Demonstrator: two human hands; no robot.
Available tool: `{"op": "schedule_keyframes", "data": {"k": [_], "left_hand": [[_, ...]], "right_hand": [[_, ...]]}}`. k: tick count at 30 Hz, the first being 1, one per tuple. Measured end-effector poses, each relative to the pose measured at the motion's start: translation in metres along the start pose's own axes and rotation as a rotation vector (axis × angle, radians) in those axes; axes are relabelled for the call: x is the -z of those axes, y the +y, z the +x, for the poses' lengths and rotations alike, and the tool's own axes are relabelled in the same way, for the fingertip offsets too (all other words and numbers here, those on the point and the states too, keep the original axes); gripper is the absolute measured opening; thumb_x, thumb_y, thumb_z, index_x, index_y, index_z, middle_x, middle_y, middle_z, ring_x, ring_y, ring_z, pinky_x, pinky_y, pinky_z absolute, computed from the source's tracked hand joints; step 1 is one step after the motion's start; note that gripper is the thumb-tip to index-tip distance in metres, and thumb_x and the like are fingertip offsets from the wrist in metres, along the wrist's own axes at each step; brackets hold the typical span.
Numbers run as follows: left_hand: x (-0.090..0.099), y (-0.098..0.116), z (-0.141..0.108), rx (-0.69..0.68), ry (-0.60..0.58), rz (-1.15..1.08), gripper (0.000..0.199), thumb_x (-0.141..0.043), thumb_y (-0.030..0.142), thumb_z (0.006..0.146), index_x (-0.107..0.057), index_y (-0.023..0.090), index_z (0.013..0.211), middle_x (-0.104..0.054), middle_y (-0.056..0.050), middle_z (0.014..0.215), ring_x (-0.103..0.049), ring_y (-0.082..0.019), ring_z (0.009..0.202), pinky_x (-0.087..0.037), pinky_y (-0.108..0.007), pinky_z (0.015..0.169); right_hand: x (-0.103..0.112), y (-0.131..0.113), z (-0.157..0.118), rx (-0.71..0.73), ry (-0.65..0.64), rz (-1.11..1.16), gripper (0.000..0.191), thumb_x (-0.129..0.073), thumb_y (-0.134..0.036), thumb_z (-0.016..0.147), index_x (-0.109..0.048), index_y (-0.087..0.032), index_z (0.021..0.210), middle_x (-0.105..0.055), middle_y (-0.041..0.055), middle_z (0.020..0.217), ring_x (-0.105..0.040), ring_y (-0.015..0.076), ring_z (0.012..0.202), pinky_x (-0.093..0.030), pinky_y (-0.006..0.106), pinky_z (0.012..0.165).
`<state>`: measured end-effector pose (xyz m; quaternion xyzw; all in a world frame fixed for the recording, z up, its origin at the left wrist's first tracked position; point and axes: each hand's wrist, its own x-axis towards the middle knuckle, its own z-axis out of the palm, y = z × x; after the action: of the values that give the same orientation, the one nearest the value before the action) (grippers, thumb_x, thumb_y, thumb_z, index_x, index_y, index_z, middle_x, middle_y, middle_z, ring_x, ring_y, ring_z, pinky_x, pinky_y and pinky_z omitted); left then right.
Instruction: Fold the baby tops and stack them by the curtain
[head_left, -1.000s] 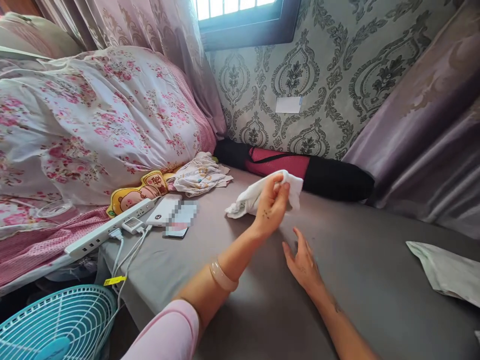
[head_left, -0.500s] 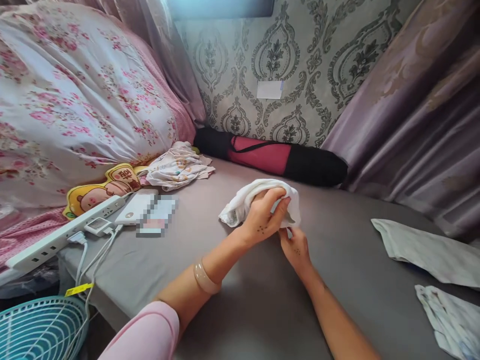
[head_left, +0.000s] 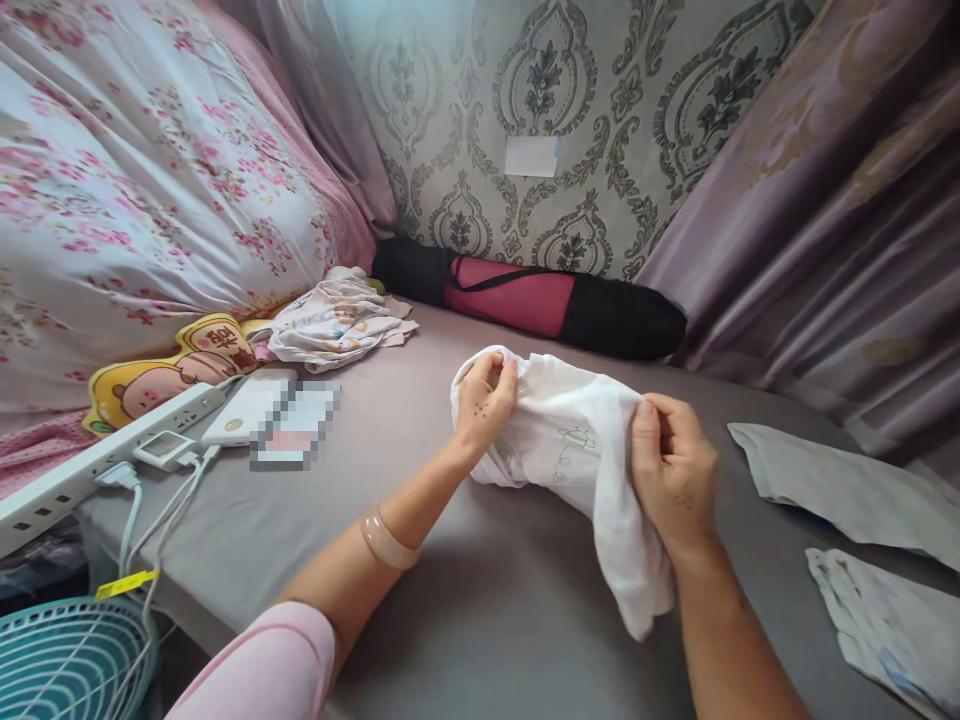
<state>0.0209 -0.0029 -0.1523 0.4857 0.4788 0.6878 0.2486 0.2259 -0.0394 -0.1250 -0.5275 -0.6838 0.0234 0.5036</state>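
A white cloth garment (head_left: 570,430) with a small green line drawing hangs between my hands above the grey bed sheet (head_left: 480,590). My left hand (head_left: 486,400) pinches its upper left edge between thumb and fingers. Closed around its upper right corner is my right hand (head_left: 675,465), with a loose part of the cloth drooping below and beside it.
Two folded pale cloths (head_left: 847,490) (head_left: 892,620) lie at the right. A black and red long bag (head_left: 517,295) rests along the wall. At the left are a crumpled printed cloth (head_left: 337,320), a power strip (head_left: 112,440), a white device (head_left: 244,410) and a teal fan (head_left: 67,660).
The bunched white garment is now spread wider. My right hand has moved right and up, now holding its right corner. My left hand has shifted left, and the view has tilted slightly.
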Motion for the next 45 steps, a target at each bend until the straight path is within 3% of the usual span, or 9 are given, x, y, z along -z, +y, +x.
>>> {"op": "schedule_keyframes", "data": {"k": [4,7,13,20,27,33,38,42,45], "left_hand": [[-0.003,-0.023,-0.003,0.27,-0.026,-0.058,0.017,-0.057,0.032,0.088,-0.059,0.02,0.076,-0.059,0.002,0.071,-0.054,-0.013,0.068,-0.04,-0.023,0.068],[-0.001,-0.039,-0.003,0.376,0.022,-0.017,0.018,-0.059,0.03,0.087,-0.056,0.019,0.073,-0.056,0.003,0.068,-0.052,-0.011,0.066,-0.037,-0.022,0.065],[-0.002,-0.036,-0.001,0.575,0.017,-0.171,0.014,-0.055,0.029,0.091,-0.053,0.02,0.08,-0.059,0.003,0.069,-0.06,-0.011,0.069,-0.045,-0.022,0.068],[-0.004,-0.012,0.002,0.79,-0.046,-0.534,0.017,-0.06,0.024,0.087,-0.046,0.019,0.078,-0.064,-0.002,0.068,-0.068,-0.015,0.067,-0.053,-0.031,0.074],[-0.004,-0.016,0.002,0.771,-0.108,-0.525,0.017,-0.063,0.028,0.083,-0.049,0.019,0.081,-0.066,-0.002,0.072,-0.068,-0.015,0.07,-0.051,-0.028,0.076],[-0.007,-0.019,-0.005,0.679,-0.184,-0.413,0.043,-0.07,0.046,0.08,-0.051,0.021,0.11,-0.066,-0.001,0.081,-0.066,-0.013,0.072,-0.049,-0.028,0.077],[-0.009,-0.017,-0.015,0.615,-0.299,-0.338,0.067,-0.084,0.03,0.065,-0.048,0.021,0.12,-0.07,-0.004,0.092,-0.067,-0.017,0.081,-0.048,-0.029,0.075],[-0.008,-0.016,-0.017,0.5,-0.354,-0.315,0.064,-0.079,0.027,0.069,-0.046,0.022,0.123,-0.069,0.0,0.083,-0.064,-0.016,0.075,-0.046,-0.026,0.068],[-0.007,-0.016,-0.017,0.336,-0.373,-0.284,0.061,-0.075,0.027,0.073,-0.046,0.024,0.127,-0.068,0.002,0.081,-0.063,-0.015,0.075,-0.046,-0.026,0.07]], "right_hand": [[-0.005,0.039,0.008,-0.083,-0.285,-0.011,0.036,-0.043,-0.049,0.092,-0.064,-0.021,0.086,-0.067,0.0049,0.076,-0.059,0.0197,0.07,-0.044,0.03,0.065],[-0.014,0.067,0.007,-0.164,-0.448,-0.056,0.033,-0.045,-0.046,0.089,-0.064,-0.02,0.081,-0.067,0.0035,0.072,-0.058,0.0189,0.066,-0.043,0.03,0.063],[-0.019,0.071,0.007,-0.182,-0.361,0.054,0.034,-0.045,-0.047,0.09,-0.064,-0.019,0.09,-0.068,0.0047,0.082,-0.06,0.0198,0.075,-0.044,0.03,0.069],[-0.013,0.06,0.008,-0.369,-0.376,0.346,0.04,-0.057,-0.056,0.085,-0.067,-0.019,0.098,-0.065,0.0016,0.075,-0.055,0.0167,0.062,-0.041,0.025,0.053],[0.0,0.041,0.012,-0.441,-0.413,0.427,0.045,-0.062,-0.063,0.078,-0.066,-0.018,0.08,-0.064,0.0009,0.07,-0.055,0.0149,0.062,-0.041,0.024,0.053],[0.01,0.032,0.013,-0.366,-0.45,0.441,0.04,-0.067,-0.058,0.078,-0.068,-0.018,0.082,-0.064,0.0008,0.073,-0.056,0.0147,0.066,-0.043,0.025,0.06],[0.016,0.027,0.013,-0.325,-0.497,0.45,0.036,-0.068,-0.054,0.08,-0.069,-0.019,0.088,-0.067,0.0026,0.08,-0.059,0.0168,0.072,-0.046,0.026,0.062],[0.025,0.034,0.017,-0.265,-0.495,0.316,0.032,-0.066,-0.05,0.08,-0.069,-0.019,0.087,-0.067,0.0022,0.08,-0.059,0.0168,0.072,-0.045,0.026,0.062],[0.037,0.047,0.017,-0.217,-0.672,0.092,0.025,-0.063,-0.043,0.081,-0.069,-0.02,0.084,-0.066,-0.0005,0.073,-0.057,0.0155,0.065,-0.043,0.025,0.057]]}}
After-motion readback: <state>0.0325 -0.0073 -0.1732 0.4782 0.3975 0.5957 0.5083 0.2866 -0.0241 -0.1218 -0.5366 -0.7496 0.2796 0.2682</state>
